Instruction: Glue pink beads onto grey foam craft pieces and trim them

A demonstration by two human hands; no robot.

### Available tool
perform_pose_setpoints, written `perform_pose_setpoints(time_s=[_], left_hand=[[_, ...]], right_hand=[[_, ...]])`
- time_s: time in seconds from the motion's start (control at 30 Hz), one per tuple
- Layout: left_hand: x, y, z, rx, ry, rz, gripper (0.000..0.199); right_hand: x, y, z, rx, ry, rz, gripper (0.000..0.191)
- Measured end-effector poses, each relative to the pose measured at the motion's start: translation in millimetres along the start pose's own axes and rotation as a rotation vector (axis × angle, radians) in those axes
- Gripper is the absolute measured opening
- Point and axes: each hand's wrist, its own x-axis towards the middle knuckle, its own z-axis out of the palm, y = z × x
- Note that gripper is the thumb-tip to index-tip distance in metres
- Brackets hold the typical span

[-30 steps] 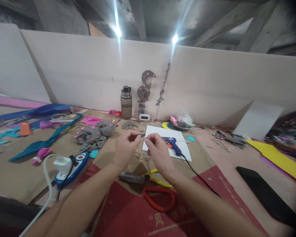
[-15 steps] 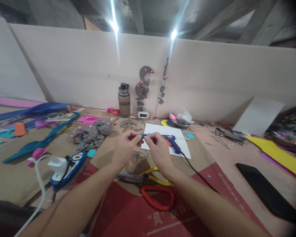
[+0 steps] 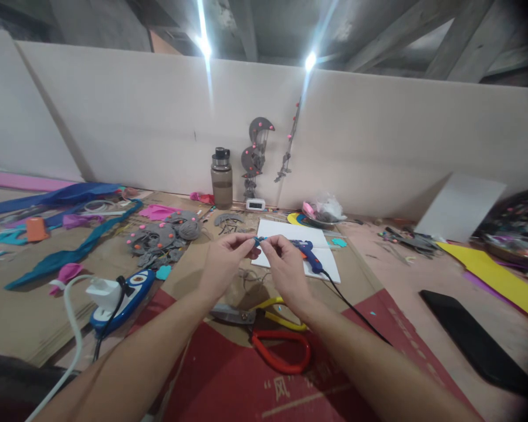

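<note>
Below both hands lie red-and-yellow-handled scissors.

Scissors below, glue gun beyond right hand; passage between notebook and phone, over cord.

A small, partly hidden blue piece is pinched between both hands.

Blue piece, blue-and-orange glue gun, scissors with 1 red handle, 1 yellow
</note>
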Motion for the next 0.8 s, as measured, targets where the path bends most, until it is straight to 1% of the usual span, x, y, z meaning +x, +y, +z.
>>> perform_pose_setpoints(time_s=[0.3,0.53,0.67,0.8], left_hand=[[-2.8,6.9,3.3,0.153,0.037,0.026,0.026],[-8.5,17.5,7.2,0.258,0.046,0.047,0.019],[-8.9,18.5,7.3,0.259,0.063,0.069,0.017],[-7.6,13.7,5.3,0.239,0.067,0.08,0.017]], right_hand=[[-0.5,-4.5,-3.6,-0.083,0.018,-0.065,0.024],[-0.3,-6.2,-5.7,-0.139,0.019,-0.114,0.028],[-0.3,-7.7,-5.9,-0.154,0.011,-0.13,0.03],[-0.5,-8.9,-5.9,-0.165,0.011,-0.131,0.031]])
